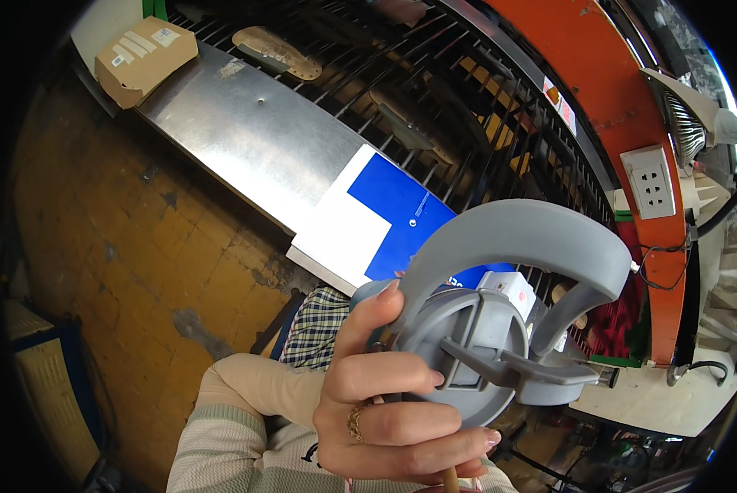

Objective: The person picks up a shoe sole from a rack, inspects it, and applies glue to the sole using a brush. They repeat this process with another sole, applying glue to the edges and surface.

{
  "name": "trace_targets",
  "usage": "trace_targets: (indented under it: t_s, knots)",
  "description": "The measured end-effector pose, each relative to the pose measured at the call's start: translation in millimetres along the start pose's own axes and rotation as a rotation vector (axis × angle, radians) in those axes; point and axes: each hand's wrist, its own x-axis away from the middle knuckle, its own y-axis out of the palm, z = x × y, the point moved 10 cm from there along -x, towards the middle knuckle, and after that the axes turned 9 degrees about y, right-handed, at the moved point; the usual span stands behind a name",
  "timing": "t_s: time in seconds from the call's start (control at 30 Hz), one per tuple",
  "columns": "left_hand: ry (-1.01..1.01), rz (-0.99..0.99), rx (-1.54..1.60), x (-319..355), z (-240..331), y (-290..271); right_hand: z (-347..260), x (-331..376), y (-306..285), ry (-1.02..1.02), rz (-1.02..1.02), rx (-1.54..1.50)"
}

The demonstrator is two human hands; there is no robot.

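Note:
My left hand (393, 403), with a ring on one finger, is closed around a grey plastic piece (524, 238) held up close in front of my body. The piece has a thick curved handle and a round lid-like part (475, 353) crossed by a lever (483, 361). What lies under it is mostly hidden, apart from a bluish patch at its left edge. Below my fingers the end of a slim brown stick (450, 481) shows. My right hand is out of sight. Just behind the grey piece lies a blue and white flat box (401, 214).
A metal ledge (245, 123) runs beside a dark rack of rods (360, 107) carrying several flat pieces. A brown carton (146, 62) sits at the ledge's far left end. A small white box (508, 287) is beyond the grey piece. An orange frame (582, 66) with a power socket (652, 182) rises at right.

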Motion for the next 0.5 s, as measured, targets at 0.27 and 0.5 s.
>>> trace_targets:
  t_s: [0.27,0.5]
  knots:
    - [-0.012,-0.006,-0.006,1.9,-2.9,-2.3,4.8,-5.6,7.1,-0.001,-0.004,0.007]
    - [-0.121,0.031,0.022,0.5,-3.9,0.0,1.7,-7.3,3.9,-0.004,0.003,0.006]
